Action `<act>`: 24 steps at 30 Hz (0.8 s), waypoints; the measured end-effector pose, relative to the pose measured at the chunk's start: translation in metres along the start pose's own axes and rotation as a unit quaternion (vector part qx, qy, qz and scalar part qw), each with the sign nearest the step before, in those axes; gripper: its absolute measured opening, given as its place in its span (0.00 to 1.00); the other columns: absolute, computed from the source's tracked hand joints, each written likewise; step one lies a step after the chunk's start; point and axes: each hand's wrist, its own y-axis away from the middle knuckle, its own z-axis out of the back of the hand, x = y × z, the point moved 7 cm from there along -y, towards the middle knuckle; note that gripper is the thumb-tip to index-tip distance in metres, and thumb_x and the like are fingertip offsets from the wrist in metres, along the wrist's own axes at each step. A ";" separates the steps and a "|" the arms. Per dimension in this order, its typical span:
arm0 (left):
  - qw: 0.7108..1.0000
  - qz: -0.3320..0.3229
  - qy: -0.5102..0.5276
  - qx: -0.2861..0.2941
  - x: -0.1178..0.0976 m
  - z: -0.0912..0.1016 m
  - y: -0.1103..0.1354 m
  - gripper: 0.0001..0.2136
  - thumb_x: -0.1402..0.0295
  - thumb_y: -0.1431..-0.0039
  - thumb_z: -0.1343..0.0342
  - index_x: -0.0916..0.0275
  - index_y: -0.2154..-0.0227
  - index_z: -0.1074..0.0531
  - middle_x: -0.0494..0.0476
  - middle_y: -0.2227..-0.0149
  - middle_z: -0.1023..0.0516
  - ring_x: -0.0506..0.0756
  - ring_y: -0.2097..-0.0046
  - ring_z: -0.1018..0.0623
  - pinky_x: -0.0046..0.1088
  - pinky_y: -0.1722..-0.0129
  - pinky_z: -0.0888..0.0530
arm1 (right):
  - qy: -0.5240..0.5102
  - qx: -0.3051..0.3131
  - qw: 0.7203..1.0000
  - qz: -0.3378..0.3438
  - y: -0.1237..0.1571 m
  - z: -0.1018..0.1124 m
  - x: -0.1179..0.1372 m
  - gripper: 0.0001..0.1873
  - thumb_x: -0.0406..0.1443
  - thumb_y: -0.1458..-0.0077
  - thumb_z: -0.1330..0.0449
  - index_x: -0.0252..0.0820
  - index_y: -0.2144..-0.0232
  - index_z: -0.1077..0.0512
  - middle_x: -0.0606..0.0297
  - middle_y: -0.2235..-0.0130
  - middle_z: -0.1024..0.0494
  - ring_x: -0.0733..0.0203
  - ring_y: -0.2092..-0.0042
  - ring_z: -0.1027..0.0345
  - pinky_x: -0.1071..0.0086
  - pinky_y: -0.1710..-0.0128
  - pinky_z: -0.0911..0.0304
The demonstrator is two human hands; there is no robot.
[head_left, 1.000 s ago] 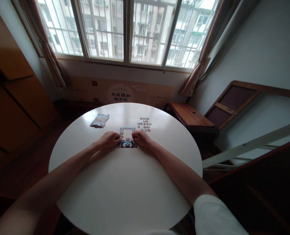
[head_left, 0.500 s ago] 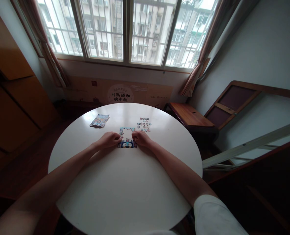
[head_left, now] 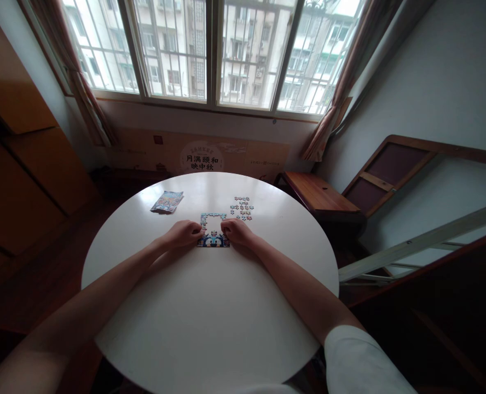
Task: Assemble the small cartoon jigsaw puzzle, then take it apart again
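A small jigsaw puzzle (head_left: 213,239) lies on the round white table (head_left: 210,306); its frame and lower rows are joined, and the middle is a bare gap. My left hand (head_left: 183,233) rests on the table against the puzzle's left edge, fingers curled with the tips on the pieces. My right hand (head_left: 235,231) sits at the right edge, fingers curled and pinched at the puzzle's upper right side. What the fingertips hold, if anything, is too small to make out. Several loose puzzle pieces (head_left: 242,208) lie spread out just beyond my right hand.
A printed packet (head_left: 167,202) lies on the table at the far left. Behind the table are a barred window, curtains and a cardboard panel (head_left: 202,156) with print. A wooden chair (head_left: 320,197) and folded furniture stand to the right, a wooden cabinet (head_left: 17,164) to the left.
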 end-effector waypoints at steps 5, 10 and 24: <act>1.000 0.003 -0.006 -0.001 0.000 0.001 0.000 0.22 0.53 0.42 0.56 0.63 0.83 0.35 0.50 0.84 0.37 0.48 0.79 0.43 0.27 0.75 0.50 | 0.002 0.001 1.000 -0.005 0.000 0.001 0.001 0.13 0.23 0.56 0.50 0.39 0.79 0.29 0.65 0.73 0.27 0.65 0.70 0.39 0.74 0.70 0.50; 1.000 0.000 -0.013 -0.002 0.001 -0.001 -0.001 0.22 0.53 0.41 0.57 0.63 0.83 0.35 0.51 0.83 0.36 0.48 0.79 0.43 0.27 0.75 0.51 | 0.005 0.005 1.000 -0.008 0.000 0.000 0.001 0.13 0.23 0.56 0.50 0.39 0.79 0.28 0.65 0.72 0.26 0.64 0.70 0.39 0.74 0.70 0.50; 1.000 -0.003 -0.005 -0.002 0.004 -0.002 -0.001 0.23 0.52 0.42 0.57 0.63 0.83 0.35 0.51 0.83 0.37 0.48 0.79 0.43 0.27 0.76 0.51 | 0.002 0.006 1.000 -0.011 0.001 0.002 0.003 0.13 0.23 0.56 0.50 0.39 0.79 0.28 0.65 0.72 0.26 0.64 0.70 0.39 0.74 0.69 0.49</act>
